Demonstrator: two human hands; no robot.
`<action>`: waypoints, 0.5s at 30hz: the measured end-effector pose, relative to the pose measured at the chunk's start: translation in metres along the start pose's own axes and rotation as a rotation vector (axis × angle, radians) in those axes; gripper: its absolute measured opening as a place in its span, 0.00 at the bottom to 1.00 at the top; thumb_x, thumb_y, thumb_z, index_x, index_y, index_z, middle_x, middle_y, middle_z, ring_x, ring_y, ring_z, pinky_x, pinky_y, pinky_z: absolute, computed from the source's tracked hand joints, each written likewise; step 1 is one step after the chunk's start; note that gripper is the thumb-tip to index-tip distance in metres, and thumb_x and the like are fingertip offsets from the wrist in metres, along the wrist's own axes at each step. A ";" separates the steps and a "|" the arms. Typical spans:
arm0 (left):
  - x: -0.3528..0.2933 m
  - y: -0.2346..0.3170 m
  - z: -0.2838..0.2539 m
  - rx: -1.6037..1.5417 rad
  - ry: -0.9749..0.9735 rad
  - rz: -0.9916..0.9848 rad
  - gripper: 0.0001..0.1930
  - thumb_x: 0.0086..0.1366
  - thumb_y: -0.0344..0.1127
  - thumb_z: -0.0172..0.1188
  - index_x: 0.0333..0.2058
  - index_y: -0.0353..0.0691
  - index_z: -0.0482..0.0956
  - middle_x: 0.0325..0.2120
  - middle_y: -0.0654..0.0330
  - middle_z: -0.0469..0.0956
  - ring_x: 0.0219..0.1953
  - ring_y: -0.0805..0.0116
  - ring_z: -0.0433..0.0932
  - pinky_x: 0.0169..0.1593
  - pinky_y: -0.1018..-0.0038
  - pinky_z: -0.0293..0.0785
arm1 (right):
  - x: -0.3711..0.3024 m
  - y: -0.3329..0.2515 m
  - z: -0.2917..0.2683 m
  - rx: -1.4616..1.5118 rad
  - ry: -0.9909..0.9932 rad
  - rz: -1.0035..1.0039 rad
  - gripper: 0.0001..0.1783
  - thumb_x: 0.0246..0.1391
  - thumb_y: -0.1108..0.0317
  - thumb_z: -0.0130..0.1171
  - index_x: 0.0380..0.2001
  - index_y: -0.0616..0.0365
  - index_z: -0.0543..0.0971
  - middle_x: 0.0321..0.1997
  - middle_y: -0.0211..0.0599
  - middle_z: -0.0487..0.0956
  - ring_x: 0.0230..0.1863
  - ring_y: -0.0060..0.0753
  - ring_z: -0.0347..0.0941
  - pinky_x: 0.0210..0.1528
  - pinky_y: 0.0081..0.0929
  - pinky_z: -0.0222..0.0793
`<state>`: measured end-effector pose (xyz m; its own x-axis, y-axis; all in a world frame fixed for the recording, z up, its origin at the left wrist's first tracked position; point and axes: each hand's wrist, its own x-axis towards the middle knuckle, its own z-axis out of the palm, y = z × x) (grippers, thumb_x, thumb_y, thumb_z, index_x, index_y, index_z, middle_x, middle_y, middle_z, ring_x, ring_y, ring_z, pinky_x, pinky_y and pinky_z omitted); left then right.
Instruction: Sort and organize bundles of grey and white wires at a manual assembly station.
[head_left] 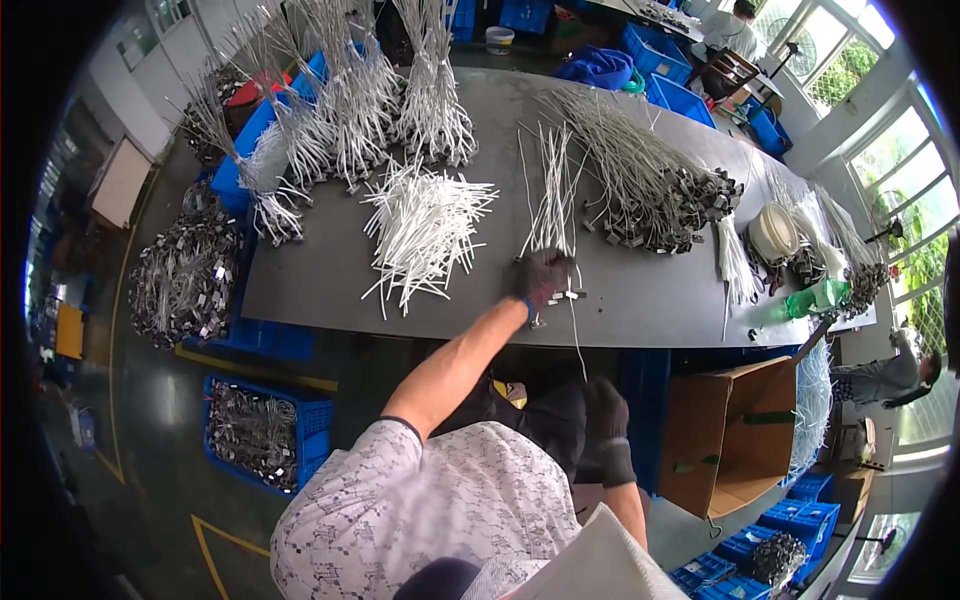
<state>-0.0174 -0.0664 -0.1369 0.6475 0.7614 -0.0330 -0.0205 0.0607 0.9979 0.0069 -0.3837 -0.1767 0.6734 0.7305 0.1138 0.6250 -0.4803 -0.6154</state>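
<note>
My left hand (545, 277), in a dark glove, is at the table's near edge with its fingers curled down. It covers the near ends of a small bunch of thin white wires (552, 195); what it grips is hidden. Small dark clip-like parts (570, 295) lie right beside it. From there a single wire (577, 335) hangs over the edge toward my lap. At that wire's lower end is my right hand (608, 425), also gloved, its fingers closed at the wire.
A heap of short white tubes (425, 230) lies left on the grey table (330, 285). Wires with dark ends (660, 200) spread on the right. Standing wire bundles (350, 110) fill the far left. A cardboard box (690, 440) stands below, right; a blue crate (315, 430) is at lower left.
</note>
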 end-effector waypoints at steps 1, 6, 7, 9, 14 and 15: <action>-0.017 0.006 0.014 -0.018 -0.075 -0.055 0.13 0.65 0.43 0.65 0.36 0.38 0.85 0.23 0.64 0.81 0.26 0.78 0.75 0.33 0.72 0.73 | 0.022 -0.012 0.004 0.238 0.073 0.102 0.15 0.64 0.59 0.56 0.46 0.57 0.82 0.36 0.47 0.84 0.36 0.48 0.80 0.38 0.39 0.75; -0.057 0.000 0.012 -0.309 -0.327 -0.169 0.12 0.71 0.43 0.62 0.38 0.39 0.83 0.29 0.62 0.83 0.29 0.75 0.79 0.35 0.74 0.77 | 0.092 -0.082 0.001 0.582 0.163 0.141 0.23 0.69 0.55 0.48 0.48 0.64 0.81 0.31 0.40 0.82 0.31 0.27 0.74 0.38 0.27 0.70; -0.053 0.006 0.010 -0.309 -0.317 -0.172 0.12 0.71 0.43 0.62 0.38 0.39 0.83 0.29 0.62 0.83 0.29 0.75 0.79 0.35 0.74 0.77 | 0.092 -0.078 0.004 0.584 0.154 0.140 0.23 0.69 0.55 0.48 0.48 0.64 0.81 0.31 0.40 0.82 0.31 0.27 0.74 0.38 0.27 0.70; -0.030 0.029 -0.001 -0.690 -0.153 -0.420 0.16 0.73 0.44 0.59 0.49 0.38 0.79 0.36 0.58 0.83 0.36 0.65 0.84 0.42 0.69 0.83 | 0.087 -0.063 0.008 0.520 0.048 0.090 0.22 0.69 0.56 0.50 0.44 0.64 0.83 0.29 0.36 0.80 0.30 0.24 0.72 0.35 0.27 0.69; 0.010 0.065 -0.035 -0.816 0.162 -0.172 0.13 0.75 0.38 0.54 0.50 0.37 0.77 0.37 0.54 0.84 0.35 0.60 0.84 0.43 0.64 0.84 | 0.051 -0.029 -0.003 0.449 -0.236 0.320 0.18 0.67 0.58 0.52 0.41 0.61 0.84 0.28 0.36 0.82 0.29 0.23 0.74 0.34 0.28 0.71; 0.016 0.060 -0.041 -0.810 0.169 -0.174 0.13 0.75 0.38 0.54 0.50 0.37 0.77 0.37 0.54 0.84 0.35 0.60 0.84 0.43 0.64 0.84 | 0.048 -0.023 -0.001 0.421 -0.261 0.338 0.18 0.67 0.57 0.53 0.40 0.60 0.84 0.27 0.33 0.82 0.29 0.20 0.73 0.32 0.27 0.70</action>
<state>-0.0394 -0.0245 -0.0793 0.5707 0.7808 -0.2543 -0.5125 0.5806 0.6327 0.0248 -0.3381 -0.1561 0.6551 0.6913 -0.3048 0.1464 -0.5120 -0.8464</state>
